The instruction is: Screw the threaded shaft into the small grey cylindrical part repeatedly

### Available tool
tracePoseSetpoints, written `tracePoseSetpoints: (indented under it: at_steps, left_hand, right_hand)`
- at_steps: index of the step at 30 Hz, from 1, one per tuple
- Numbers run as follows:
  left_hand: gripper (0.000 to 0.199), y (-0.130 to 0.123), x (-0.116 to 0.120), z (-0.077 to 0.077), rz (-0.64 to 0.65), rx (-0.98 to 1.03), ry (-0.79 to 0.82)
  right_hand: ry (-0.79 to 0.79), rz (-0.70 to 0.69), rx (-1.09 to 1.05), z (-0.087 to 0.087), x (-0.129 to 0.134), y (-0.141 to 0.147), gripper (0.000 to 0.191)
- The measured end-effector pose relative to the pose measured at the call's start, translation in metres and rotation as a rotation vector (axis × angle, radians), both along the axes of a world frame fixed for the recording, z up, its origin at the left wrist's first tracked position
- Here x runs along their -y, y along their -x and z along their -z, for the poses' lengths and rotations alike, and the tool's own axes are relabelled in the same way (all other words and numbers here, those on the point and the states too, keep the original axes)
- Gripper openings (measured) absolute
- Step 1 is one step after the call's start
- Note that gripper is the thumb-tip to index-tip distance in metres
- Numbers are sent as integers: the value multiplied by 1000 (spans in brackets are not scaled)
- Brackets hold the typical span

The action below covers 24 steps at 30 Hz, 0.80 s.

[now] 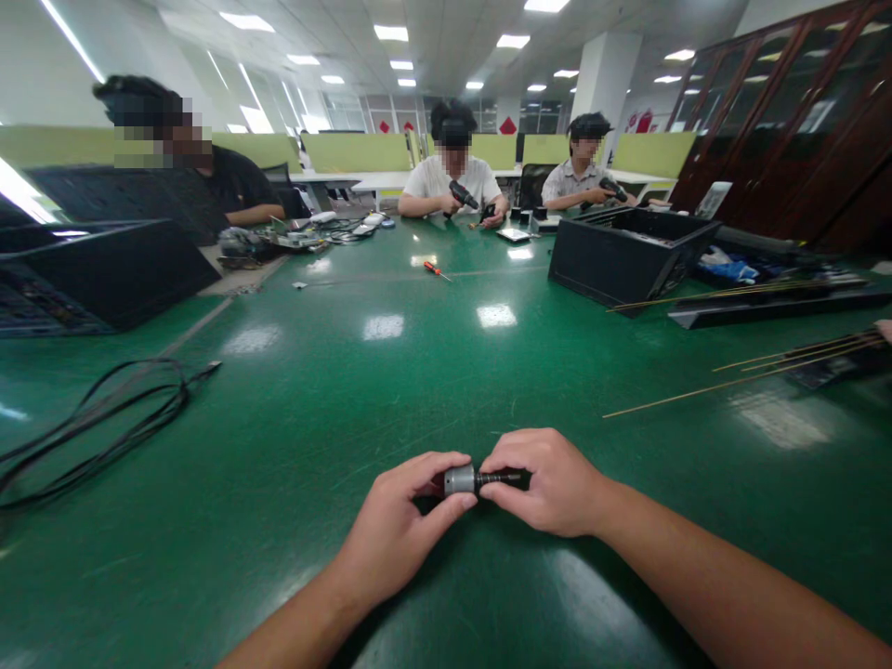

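Note:
Low in the middle of the head view, both hands hold one small tool just above the green table (334,400). It looks like a hole saw (460,479): a short grey metal cylinder with a small hole in its side, and a thin dark shaft wound with a coil out to the right. My left hand (400,520) is closed round the cylinder, thumb below and fingers above. Thumb and fingertips of my right hand (550,483) pinch the shaft close to the cylinder. The cylinder's left end is partly hidden by my left fingers.
A looped black cable (146,423) lies left. Black computer cases stand at left (150,274) and right (613,251). A red screwdriver (433,268) lies mid-table; thin brass-coloured rods (669,400) are at right. Three people sit across; the middle person holds a power drill (461,194).

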<state>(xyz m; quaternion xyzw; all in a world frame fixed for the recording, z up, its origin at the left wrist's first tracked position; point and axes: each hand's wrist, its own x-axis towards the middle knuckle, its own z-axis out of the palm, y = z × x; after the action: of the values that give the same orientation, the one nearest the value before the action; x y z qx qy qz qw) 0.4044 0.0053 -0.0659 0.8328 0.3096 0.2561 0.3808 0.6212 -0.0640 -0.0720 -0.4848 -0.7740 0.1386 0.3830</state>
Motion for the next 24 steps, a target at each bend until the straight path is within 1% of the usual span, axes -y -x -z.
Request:
tracePoseSetpoints:
  at_steps: [6,12,24]
  left_hand:
    - [25,-1,0,-2,1,9,-2]
    - [25,0,0,0,4,10,-17]
    - [26,0,0,1,-31,19,9]
  right_hand:
    - [-4,-3,5,0,0,0,9]
    - [-18,-5,7,0,0,0,9]
    - [-30,-7,18,0,0,0,9]
